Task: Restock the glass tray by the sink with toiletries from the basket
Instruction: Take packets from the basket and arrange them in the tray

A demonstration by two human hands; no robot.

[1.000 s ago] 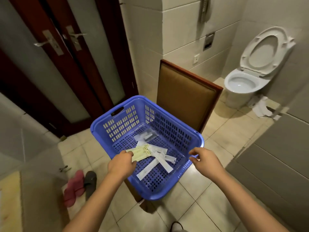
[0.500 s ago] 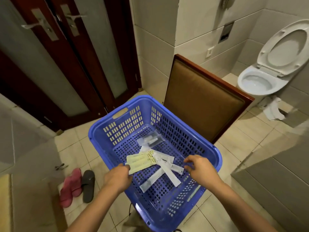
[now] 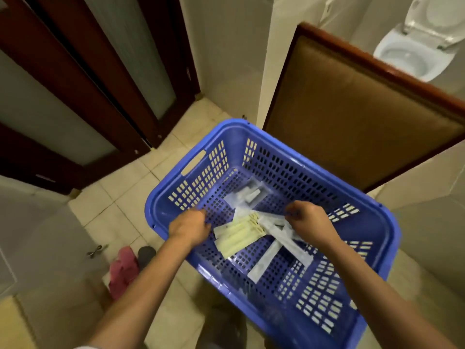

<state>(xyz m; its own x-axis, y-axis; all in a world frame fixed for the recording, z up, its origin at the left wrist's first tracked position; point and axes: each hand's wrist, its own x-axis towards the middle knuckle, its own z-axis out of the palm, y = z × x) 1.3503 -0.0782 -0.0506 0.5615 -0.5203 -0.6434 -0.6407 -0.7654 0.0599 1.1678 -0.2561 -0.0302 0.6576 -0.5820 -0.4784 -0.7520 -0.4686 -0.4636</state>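
A blue plastic basket (image 3: pixel 254 137) fills the middle of the view, and both my hands are down inside it. On its floor lie pale yellow packets (image 3: pixel 239 234), several long white sachets (image 3: pixel 270 255) crossed over each other, and a clear bag (image 3: pixel 247 193) of small items farther back. My left hand (image 3: pixel 188 226) is curled at the left edge of the yellow packets, gripping their corner. My right hand (image 3: pixel 308 221) pinches the end of a white sachet with its fingertips. The glass tray and the sink are out of view.
A brown padded panel with a wooden frame (image 3: pixel 357 104) leans on the wall behind the basket. A toilet (image 3: pixel 412 50) with its lid up stands at the top right. Dark wooden doors (image 3: pixel 83 79) are on the left; slippers (image 3: pixel 125 268) lie on the tiled floor.
The view has come closer over the basket. My right hand has moved from the basket's rim down onto the white sachets. My left hand stays at the yellow packets.
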